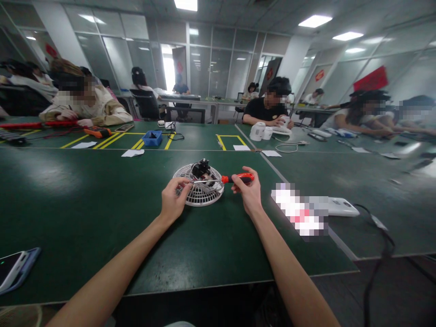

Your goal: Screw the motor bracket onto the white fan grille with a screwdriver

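A round white fan grille (204, 198) lies on the green table, with a black motor part (200, 169) and wires on top of it. My right hand (249, 188) is closed around the red and black handle of a screwdriver (243, 177), just right of the grille. The screwdriver's metal shaft points left across the grille. At its tip, the thumb and fingers of my left hand (175, 195) are pinched together over the grille's left side; whatever small piece they may hold besides the tip is too small to make out.
A phone (18, 268) lies at the left front edge. To the right are a blurred bright object (299, 211), a white device (340, 207) and a black cable. Farther back stand a blue bin (152, 138) and white parts (258, 131); several people sit around.
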Motion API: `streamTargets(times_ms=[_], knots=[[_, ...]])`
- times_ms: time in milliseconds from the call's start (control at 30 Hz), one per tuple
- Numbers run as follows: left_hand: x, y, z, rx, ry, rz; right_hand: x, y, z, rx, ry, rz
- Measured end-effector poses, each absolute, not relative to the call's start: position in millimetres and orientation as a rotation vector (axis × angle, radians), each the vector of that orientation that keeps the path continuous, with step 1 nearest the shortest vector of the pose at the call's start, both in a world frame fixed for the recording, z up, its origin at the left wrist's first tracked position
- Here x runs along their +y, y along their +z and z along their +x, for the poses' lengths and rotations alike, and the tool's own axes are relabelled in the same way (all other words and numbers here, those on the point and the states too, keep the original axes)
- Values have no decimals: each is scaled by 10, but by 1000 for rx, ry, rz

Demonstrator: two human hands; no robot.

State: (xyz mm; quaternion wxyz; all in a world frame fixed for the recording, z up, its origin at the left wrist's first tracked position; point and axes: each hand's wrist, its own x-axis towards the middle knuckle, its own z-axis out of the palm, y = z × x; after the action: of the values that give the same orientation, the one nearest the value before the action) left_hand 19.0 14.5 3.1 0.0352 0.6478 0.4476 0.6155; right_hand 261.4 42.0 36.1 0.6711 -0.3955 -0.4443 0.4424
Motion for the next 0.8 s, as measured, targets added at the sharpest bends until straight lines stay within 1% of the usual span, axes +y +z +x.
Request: streamTargets(times_ms=[100, 200, 367, 533, 800], knots=[[228, 48, 129, 1303, 1836, 1523, 419, 347, 2586, -1047, 1086, -880], [310, 78, 52, 1162, 1767, 1255, 418, 330, 2572, -1138, 1107, -880], [313, 192, -26, 1013, 1673, 1112, 388, 317, 2583, -1326, 1058, -843], [244, 306, -43, 753, 1567, 716, 359, 320, 2597, -1528, 1004, -833], [219, 354, -43, 717, 1538, 635, 331, 338, 2574, -1645, 857, -876]])
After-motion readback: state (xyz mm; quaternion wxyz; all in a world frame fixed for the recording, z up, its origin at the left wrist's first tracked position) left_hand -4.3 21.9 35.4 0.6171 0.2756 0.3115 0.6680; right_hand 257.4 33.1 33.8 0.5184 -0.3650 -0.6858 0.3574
